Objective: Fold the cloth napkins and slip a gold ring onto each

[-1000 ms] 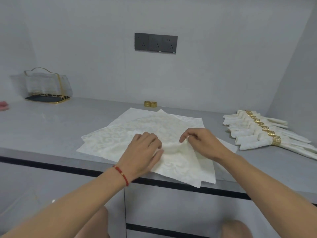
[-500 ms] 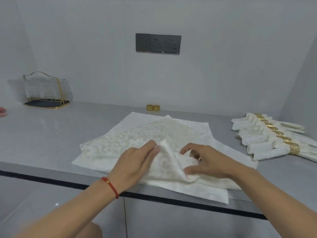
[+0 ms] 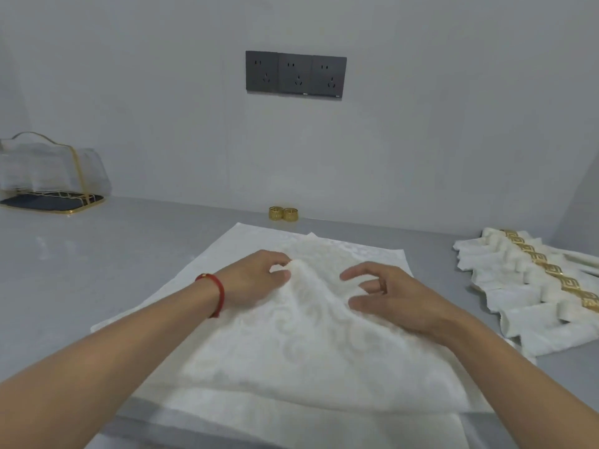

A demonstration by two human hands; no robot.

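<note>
Done: row of folded cream napkins in gold rings [image 3: 531, 280], counter [image 3: 97, 270] right. In hand: top cream damask napkin [image 3: 308, 335], near centre; left hand [image 3: 256, 280] grip pinches it, right hand [image 3: 389, 296] released. Left: two loose gold rings [image 3: 284, 213], far.

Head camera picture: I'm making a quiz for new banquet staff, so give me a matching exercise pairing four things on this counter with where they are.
Things:
1. loose gold rings
2. finished napkins
3. clear holder
4. top napkin

Places:
A. far left, by the wall
B. under both hands, pinched by the left hand
C. right side, in a row
D. by the wall, below the sockets

Pairs: 1-D, 2-C, 3-A, 4-B
</note>
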